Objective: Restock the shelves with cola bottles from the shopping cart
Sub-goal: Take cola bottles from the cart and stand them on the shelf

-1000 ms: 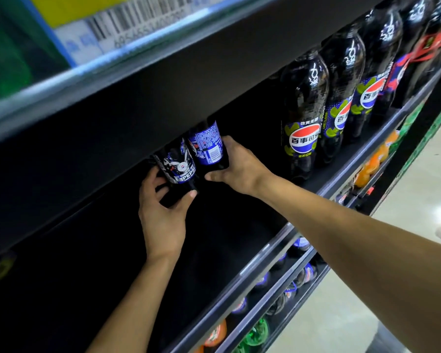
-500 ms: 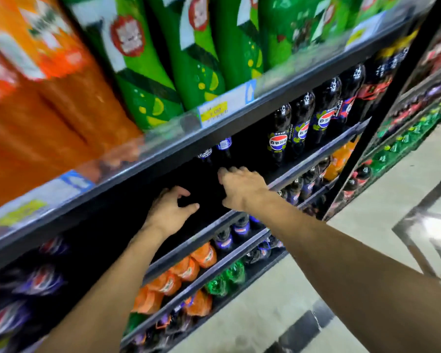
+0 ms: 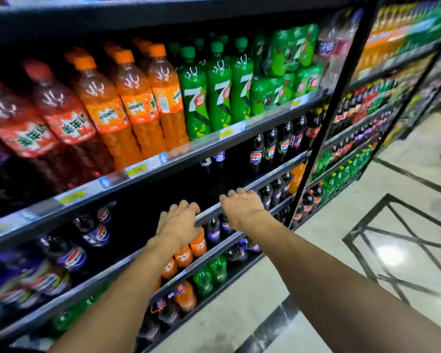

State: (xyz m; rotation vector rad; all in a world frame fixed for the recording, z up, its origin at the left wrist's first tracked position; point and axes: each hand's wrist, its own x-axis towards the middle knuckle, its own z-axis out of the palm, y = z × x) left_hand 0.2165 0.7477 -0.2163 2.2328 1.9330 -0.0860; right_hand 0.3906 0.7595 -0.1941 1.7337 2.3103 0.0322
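Observation:
Two dark cola bottles with blue labels stand deep on the middle shelf, in a dark gap. To their right stands a row of black cola bottles at the shelf front. My left hand and my right hand hover in front of that shelf's edge, both empty with fingers loosely bent. The shopping cart is out of view.
Orange, red and green soda bottles fill the shelf above. Lower shelves hold small cola, orange and green bottles. A second rack stands to the right. Tiled floor lies at lower right.
Both hands let go of the two cola bottles and drew back out of the shelf to its front edge. The view pulled back and higher.

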